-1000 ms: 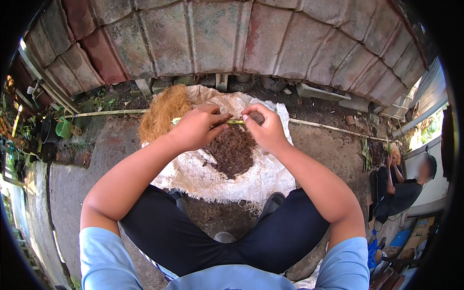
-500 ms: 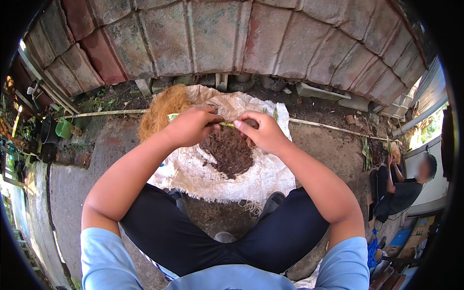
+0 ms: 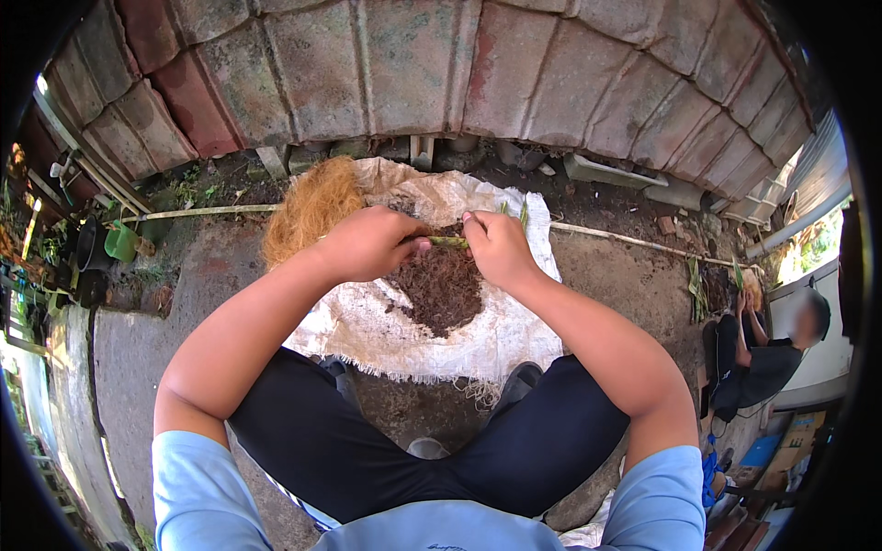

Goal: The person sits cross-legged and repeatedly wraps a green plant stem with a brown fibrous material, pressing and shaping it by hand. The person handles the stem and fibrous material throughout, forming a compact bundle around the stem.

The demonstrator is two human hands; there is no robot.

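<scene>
Though its ends are hidden, a green stem is held over the dark soil — L hand & R hand each w/ fingers closed on it; visible span bare, not bedded; soil's loose on the white sack; brown fibre heaped at L edge — in neither hand.

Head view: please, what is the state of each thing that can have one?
Left grip: closed on the green stem
Right grip: closed on it
Green stem: held sideways between both grips
Dark soil-like material: loose, heaped
White woven sack: spread out, near edge frayed
Orange-brown fibre: loose, tangled
Roof tiles: overlapping, stained
</scene>
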